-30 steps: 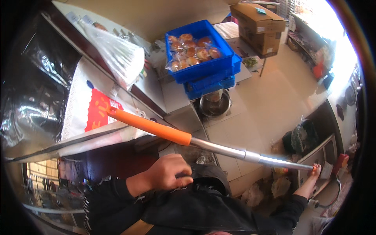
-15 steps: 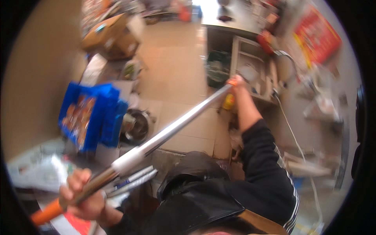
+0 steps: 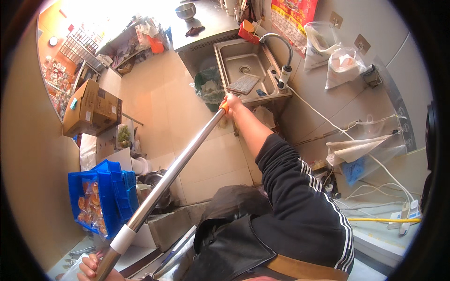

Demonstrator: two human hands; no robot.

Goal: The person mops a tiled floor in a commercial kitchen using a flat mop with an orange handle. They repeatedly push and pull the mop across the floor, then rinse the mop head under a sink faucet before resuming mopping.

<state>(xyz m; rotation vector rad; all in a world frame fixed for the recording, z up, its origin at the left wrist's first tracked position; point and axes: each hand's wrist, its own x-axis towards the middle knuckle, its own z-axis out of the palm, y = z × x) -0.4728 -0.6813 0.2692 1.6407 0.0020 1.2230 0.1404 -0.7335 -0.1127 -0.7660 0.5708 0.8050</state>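
Observation:
A long metal mop pole point(image 3: 176, 168) slants across the view from lower left to the sink. My right hand point(image 3: 232, 104) is closed round its far end by an orange collar point(image 3: 224, 107). Just past that hand, a flat grey mop pad point(image 3: 243, 85) sits over the near part of the steel sink point(image 3: 229, 58); the hand hides the joint. At the lower left my left hand point(image 3: 98, 269) is wrapped round the pole below a white sleeve point(image 3: 123, 239). The pole's near end is out of view.
A curved tap point(image 3: 286, 56) stands at the sink's right. Blue crates point(image 3: 105, 192) with packaged food and a cardboard box point(image 3: 91, 108) are on the left. Plastic bags point(image 3: 344, 65) hang on the right wall above a white cable point(image 3: 323, 117). Tiled floor point(image 3: 154, 103) runs between.
The view has turned, and the sink now sits farther left in it. The pole is steeper, with my left hand lower. The grey pad now shows clearly beyond my right hand.

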